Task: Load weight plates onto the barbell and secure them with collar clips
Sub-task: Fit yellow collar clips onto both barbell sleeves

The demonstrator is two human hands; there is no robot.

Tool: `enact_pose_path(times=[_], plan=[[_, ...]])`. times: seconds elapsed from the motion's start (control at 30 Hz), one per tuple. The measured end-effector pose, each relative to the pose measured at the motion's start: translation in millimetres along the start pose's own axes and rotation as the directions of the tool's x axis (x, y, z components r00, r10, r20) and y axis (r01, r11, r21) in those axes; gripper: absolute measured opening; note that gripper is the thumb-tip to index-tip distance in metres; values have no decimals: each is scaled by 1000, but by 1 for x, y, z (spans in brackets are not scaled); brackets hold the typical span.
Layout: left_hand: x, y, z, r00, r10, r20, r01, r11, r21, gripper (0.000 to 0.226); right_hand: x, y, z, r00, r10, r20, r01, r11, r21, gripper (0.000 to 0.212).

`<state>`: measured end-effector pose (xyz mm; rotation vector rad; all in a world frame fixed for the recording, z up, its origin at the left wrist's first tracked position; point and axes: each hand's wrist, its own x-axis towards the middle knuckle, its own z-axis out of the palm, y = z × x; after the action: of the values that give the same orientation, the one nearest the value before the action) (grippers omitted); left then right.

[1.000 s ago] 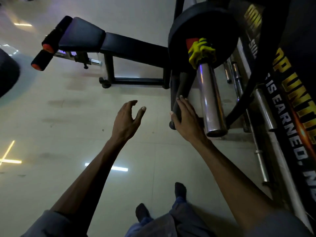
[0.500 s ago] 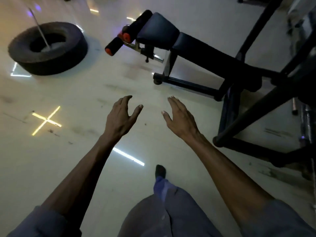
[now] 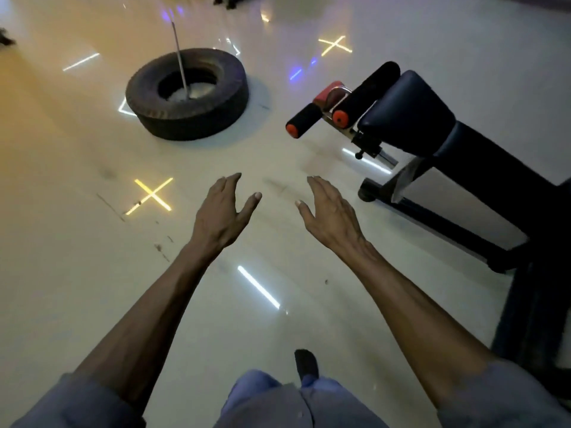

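Note:
My left hand [image 3: 221, 213] and my right hand [image 3: 332, 213] are held out in front of me over the glossy floor, palms facing each other, fingers apart, holding nothing. Neither the barbell, the weight plates nor the collar clips are in view at this moment.
A large black tyre [image 3: 187, 94] with a thin metal rod [image 3: 179, 58] standing in its hole lies on the floor ahead left. A padded bench [image 3: 432, 125] with orange-capped foam rollers [image 3: 304, 123] stands ahead right, its dark frame [image 3: 537, 310] running down the right edge. My foot [image 3: 306, 362] is below.
The view has swung left, away from the loaded barbell sleeve and rack, which have left the frame. The tyre and bench have shifted right. Both hands stay open and empty.

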<state>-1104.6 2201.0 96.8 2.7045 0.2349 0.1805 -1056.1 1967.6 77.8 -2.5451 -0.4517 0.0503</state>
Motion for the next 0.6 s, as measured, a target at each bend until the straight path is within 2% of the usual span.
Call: enact_pose_path(times=[0.27,0.6], plan=[[203,-102,-6,999,-16,-51,17,1000,24,76,214,-40,48,999,-37,2,37,999,-24,61],[490,-177,-36,993,100,64,-101,995,19,77,484,-75,75,993,78,-86,-79,997,-5,63]])
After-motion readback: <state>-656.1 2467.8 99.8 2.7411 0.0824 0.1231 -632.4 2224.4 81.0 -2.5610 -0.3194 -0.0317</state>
